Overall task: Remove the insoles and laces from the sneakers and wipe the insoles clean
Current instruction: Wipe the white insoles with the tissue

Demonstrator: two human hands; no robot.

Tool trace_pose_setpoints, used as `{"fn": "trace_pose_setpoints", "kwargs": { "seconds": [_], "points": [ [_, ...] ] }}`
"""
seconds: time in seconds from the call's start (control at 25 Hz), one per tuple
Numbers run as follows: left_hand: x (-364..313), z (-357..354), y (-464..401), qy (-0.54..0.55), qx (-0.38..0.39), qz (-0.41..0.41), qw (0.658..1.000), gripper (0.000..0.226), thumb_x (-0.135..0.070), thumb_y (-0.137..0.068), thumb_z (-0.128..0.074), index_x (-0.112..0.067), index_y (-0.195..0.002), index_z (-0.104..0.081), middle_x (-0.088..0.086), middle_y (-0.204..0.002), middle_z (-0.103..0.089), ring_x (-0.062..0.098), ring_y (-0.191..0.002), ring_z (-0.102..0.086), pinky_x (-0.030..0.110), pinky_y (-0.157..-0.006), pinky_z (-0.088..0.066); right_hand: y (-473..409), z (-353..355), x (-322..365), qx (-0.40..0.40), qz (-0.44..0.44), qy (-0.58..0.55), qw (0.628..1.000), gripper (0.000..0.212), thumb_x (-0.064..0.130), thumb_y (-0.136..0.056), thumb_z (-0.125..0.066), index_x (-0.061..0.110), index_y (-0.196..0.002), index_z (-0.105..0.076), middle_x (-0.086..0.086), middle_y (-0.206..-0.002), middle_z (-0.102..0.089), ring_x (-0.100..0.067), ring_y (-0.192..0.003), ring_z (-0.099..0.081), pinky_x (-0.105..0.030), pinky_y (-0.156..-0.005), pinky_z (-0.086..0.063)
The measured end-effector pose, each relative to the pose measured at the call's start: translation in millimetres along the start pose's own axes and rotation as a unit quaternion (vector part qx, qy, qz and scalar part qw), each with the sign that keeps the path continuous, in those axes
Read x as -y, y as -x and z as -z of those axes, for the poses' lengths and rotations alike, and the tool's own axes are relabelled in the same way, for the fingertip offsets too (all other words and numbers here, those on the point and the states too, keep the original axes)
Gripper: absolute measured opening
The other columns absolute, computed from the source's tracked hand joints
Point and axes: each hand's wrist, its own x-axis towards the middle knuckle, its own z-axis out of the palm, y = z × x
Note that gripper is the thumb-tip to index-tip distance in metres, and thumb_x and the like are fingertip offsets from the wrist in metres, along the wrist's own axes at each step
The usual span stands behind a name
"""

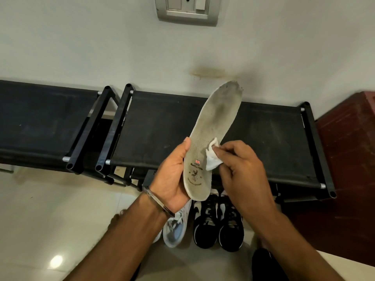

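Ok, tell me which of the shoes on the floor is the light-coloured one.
The white and pale blue sneaker, leftmost on the floor, partly under the left hand's wrist. The two sneakers to its right are black with white panels.

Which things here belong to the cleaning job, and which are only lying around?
Part of the job:
- insole, gripped at the heel by the left hand
- white wipe, pinched by the right hand against the insole
- light sneaker on the floor

Just there:
- black sneakers
- black shoe rack
- wall switch plate
- bracelet
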Motion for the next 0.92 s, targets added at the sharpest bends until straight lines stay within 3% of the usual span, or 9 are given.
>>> {"fn": "trace_pose_setpoints", "kwargs": {
  "seconds": [0.2, 0.28, 0.36, 0.48, 0.52, 0.6, 0.68, 0.8, 0.92],
  "points": [
    [-12.9, 7.6, -2.4, 0.030, 0.004, 0.064, 0.997, 0.066, -0.054, -0.096, -0.038, -0.004, -0.136, -0.051, 0.020, -0.137, -0.054, 0.026, -0.128, -0.052, 0.037, -0.097, -0.048, 15.0, -1.2, 29.9, 0.096, 0.074, -0.104, 0.987, 0.026, 0.009, -0.089, -0.069, 0.010, -0.115, -0.072, 0.002, -0.108, -0.061, -0.010, -0.100, -0.056, -0.017, -0.087, -0.047],
    [-11.4, 8.8, -2.7, 0.025, 0.013, 0.064, 0.998, 0.067, -0.054, -0.096, -0.037, -0.001, -0.135, -0.051, 0.021, -0.136, -0.055, 0.027, -0.124, -0.054, 0.036, -0.097, -0.049, 11.2, -0.8, 22.1, 0.081, 0.090, -0.075, 0.990, 0.027, 0.011, -0.089, -0.068, 0.011, -0.115, -0.073, 0.002, -0.107, -0.061, -0.011, -0.098, -0.054, -0.016, -0.084, -0.046],
    [-2.0, 6.2, -3.6, 0.019, 0.019, 0.045, 0.999, 0.060, -0.049, -0.098, -0.037, 0.000, -0.128, -0.056, 0.020, -0.125, -0.062, 0.026, -0.111, -0.063, 0.035, -0.096, -0.050, 4.5, 1.3, 10.9, 0.036, 0.064, -0.027, 0.997, 0.027, 0.017, -0.089, -0.063, 0.009, -0.113, -0.073, 0.000, -0.105, -0.061, -0.011, -0.093, -0.054, -0.017, -0.079, -0.047],
    [11.4, 3.6, -2.6, -0.037, 0.033, 0.025, 0.998, 0.052, -0.042, -0.102, -0.033, -0.007, -0.134, -0.054, 0.018, -0.130, -0.061, 0.026, -0.107, -0.063, 0.036, -0.092, -0.053, -3.9, 8.2, -6.3, 0.000, -0.046, -0.060, 0.997, 0.022, 0.015, -0.095, -0.058, 0.007, -0.110, -0.071, -0.001, -0.102, -0.058, 0.010, -0.082, -0.054, -0.001, -0.075, -0.039],
    [13.5, 2.3, -1.2, -0.064, 0.040, 0.028, 0.997, 0.052, -0.042, -0.102, -0.032, -0.009, -0.136, -0.052, 0.019, -0.132, -0.059, 0.028, -0.110, -0.061, 0.036, -0.090, -0.053, -6.7, 11.1, -13.7, -0.012, -0.072, -0.062, 0.995, 0.020, 0.012, -0.095, -0.058, 0.007, -0.110, -0.070, 0.000, -0.101, -0.057, 0.012, -0.081, -0.054, -0.001, -0.074, -0.040],
    [15.1, 1.2, 0.5, -0.105, 0.052, 0.035, 0.993, 0.051, -0.041, -0.102, -0.031, -0.010, -0.136, -0.052, 0.020, -0.131, -0.060, 0.031, -0.113, -0.060, 0.036, -0.086, -0.053, -10.9, 16.4, -27.1, -0.056, -0.096, -0.022, 0.994, 0.022, 0.010, -0.094, -0.061, 0.008, -0.114, -0.071, 0.002, -0.103, -0.058, 0.002, -0.085, -0.055, -0.011, -0.078, -0.048],
    [15.9, -1.9, 1.6, -0.115, 0.053, 0.037, 0.991, 0.049, -0.040, -0.102, -0.032, -0.010, -0.134, -0.054, 0.019, -0.127, -0.062, 0.029, -0.105, -0.063, 0.036, -0.080, -0.052, -12.0, 18.1, -29.4, -0.077, -0.110, -0.046, 0.990, 0.024, 0.009, -0.093, -0.063, 0.011, -0.115, -0.071, 0.005, -0.104, -0.058, -0.005, -0.085, -0.055, -0.019, -0.076, -0.052],
    [14.4, -2.4, -1.0, -0.070, 0.047, 0.051, 0.995, 0.051, -0.040, -0.100, -0.035, -0.007, -0.135, -0.054, 0.014, -0.111, -0.066, 0.023, -0.092, -0.065, 0.034, -0.080, -0.053, -2.3, 10.5, 2.7, -0.020, -0.090, -0.163, 0.982, 0.025, 0.005, -0.092, -0.064, 0.012, -0.115, -0.072, 0.009, -0.107, -0.055, -0.008, -0.078, -0.061, -0.024, -0.068, -0.056],
    [3.6, 4.5, -3.5, 0.014, 0.040, 0.088, 0.995, 0.050, -0.044, -0.095, -0.041, -0.003, -0.111, -0.067, 0.013, -0.102, -0.068, 0.023, -0.094, -0.066, 0.031, -0.085, -0.056, 10.7, 3.3, 31.9, 0.058, 0.004, -0.209, 0.976, 0.023, 0.005, -0.091, -0.066, 0.011, -0.113, -0.073, 0.007, -0.106, -0.057, -0.008, -0.097, -0.059, -0.021, -0.084, -0.052]
  ]
}}
